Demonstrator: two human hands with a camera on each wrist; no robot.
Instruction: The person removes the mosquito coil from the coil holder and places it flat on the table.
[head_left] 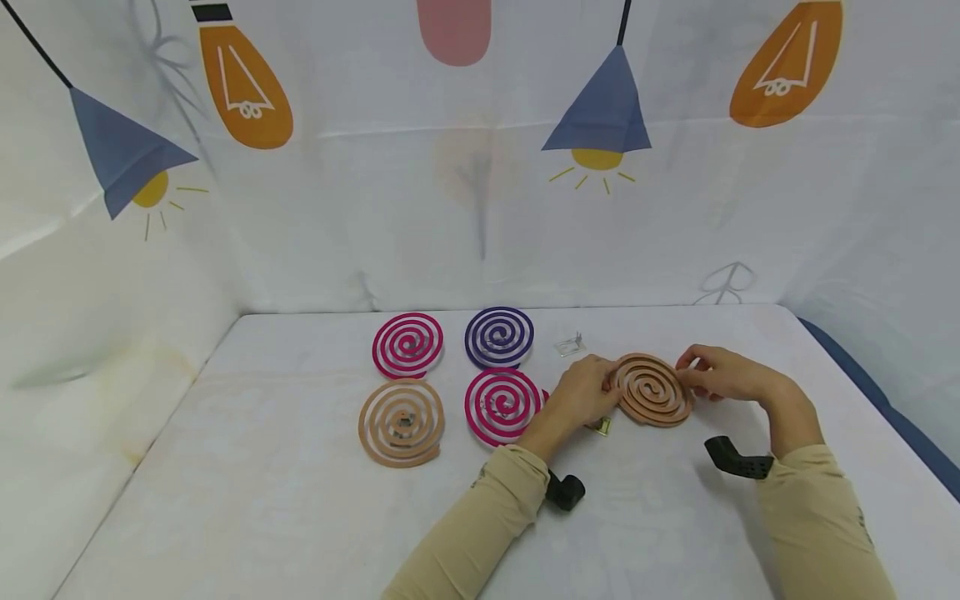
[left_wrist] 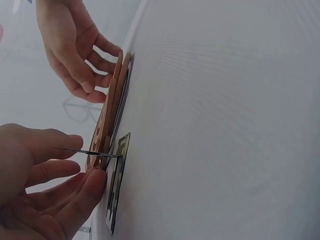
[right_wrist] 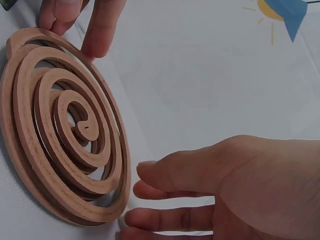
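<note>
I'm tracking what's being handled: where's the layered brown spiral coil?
In the head view, the layered brown spiral coil is right of centre, between the left hand and the right hand, with a small gold metal piece at its lower left.

brown spiral coil (right_wrist: 87, 131) | hands: left (right_wrist: 102, 25) at rim | right (right_wrist: 225, 185) nearby

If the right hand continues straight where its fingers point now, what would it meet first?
Probably the brown coil just ahead, at its nearest edge; the right hand is very close, though whether it touches is unclear.
</note>
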